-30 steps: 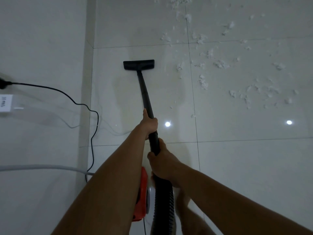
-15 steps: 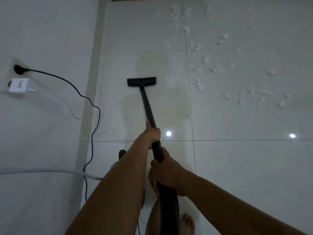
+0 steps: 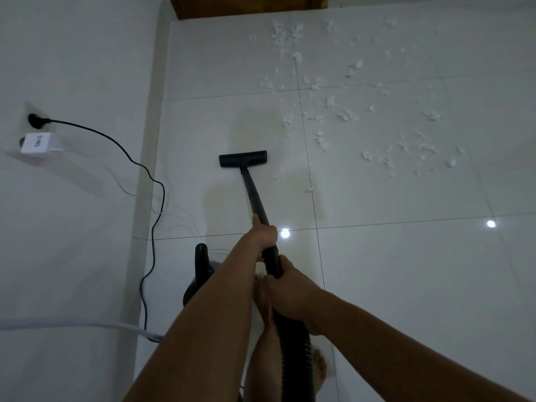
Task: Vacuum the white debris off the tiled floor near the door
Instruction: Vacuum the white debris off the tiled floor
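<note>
Holding the black tube [image 3: 254, 195] takes both hands. The left grip [image 3: 263, 234] is wrapped round it further forward, nearer the nozzle [image 3: 243, 158]. The right grip [image 3: 290, 294] is curled round the thicker end where the ribbed hose [image 3: 295, 358] joins.

From the hands the tube runs toward 11 o'clock, and the nozzle's bar lies crosswise, from 9 to 3 o'clock, flat on bare tile. The white debris [image 3: 322, 142] lies apart from the nozzle, between its 1 and 3 o'clock. It spreads across the tiles up to the wooden door [image 3: 246, 7] at 12 o'clock. A few stray flakes sit near the nozzle's right end, at about 4 o'clock.

The next sweep probably calls for swinging the nozzle toward 2 o'clock. The left grip, being nearer the nozzle, would likely steer it, with the right one as the pivot.

The floor [image 3: 406, 285] is glossy pale tile with thin joints, and it mirrors two small lights in a dim room. A white wall [image 3: 72, 68] stands at 9 o'clock. It carries a black plug [image 3: 36, 121] with a white adapter [image 3: 37, 143] just beside it. The black cord [image 3: 127, 153] snakes down along the skirting toward the vacuum body [image 3: 200, 274], which sits just left of the forearms. A bare foot [image 3: 319, 369] shows beside the hose.
</note>
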Tool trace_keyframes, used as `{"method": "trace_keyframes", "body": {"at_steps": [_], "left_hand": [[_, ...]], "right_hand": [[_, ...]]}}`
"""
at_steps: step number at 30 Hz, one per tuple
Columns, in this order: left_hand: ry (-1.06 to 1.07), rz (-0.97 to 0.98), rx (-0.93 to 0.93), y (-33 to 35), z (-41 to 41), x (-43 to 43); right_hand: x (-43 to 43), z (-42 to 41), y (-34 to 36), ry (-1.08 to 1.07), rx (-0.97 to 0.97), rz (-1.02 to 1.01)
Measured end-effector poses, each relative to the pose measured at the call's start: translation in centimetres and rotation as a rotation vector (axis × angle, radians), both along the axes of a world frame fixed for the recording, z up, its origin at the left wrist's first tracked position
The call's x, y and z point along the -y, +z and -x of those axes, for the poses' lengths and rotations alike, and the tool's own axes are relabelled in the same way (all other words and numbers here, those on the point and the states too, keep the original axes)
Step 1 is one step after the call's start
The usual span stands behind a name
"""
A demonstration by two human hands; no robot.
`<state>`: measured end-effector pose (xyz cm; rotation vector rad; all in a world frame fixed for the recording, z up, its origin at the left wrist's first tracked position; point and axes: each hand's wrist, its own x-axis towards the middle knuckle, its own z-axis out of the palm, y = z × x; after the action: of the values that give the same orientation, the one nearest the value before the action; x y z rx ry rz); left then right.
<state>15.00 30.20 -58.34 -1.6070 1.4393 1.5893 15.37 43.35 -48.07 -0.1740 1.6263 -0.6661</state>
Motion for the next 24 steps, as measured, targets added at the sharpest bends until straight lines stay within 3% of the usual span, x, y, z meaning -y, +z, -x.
{"method": "trace_keyframes", "body": {"at_steps": [10,24], "left_hand": [[-0.009,-0.032,-0.034,0.1,0.7,-1.3],[-0.056,-0.001,-0.059,-2.9,4.4,3.9]], "right_hand": [[-1.4,0.0,-1.2,-0.010,-0.045,-0.016],[3.6,3.2,-3.9,-0.035,-0.018,-0.034]]}}
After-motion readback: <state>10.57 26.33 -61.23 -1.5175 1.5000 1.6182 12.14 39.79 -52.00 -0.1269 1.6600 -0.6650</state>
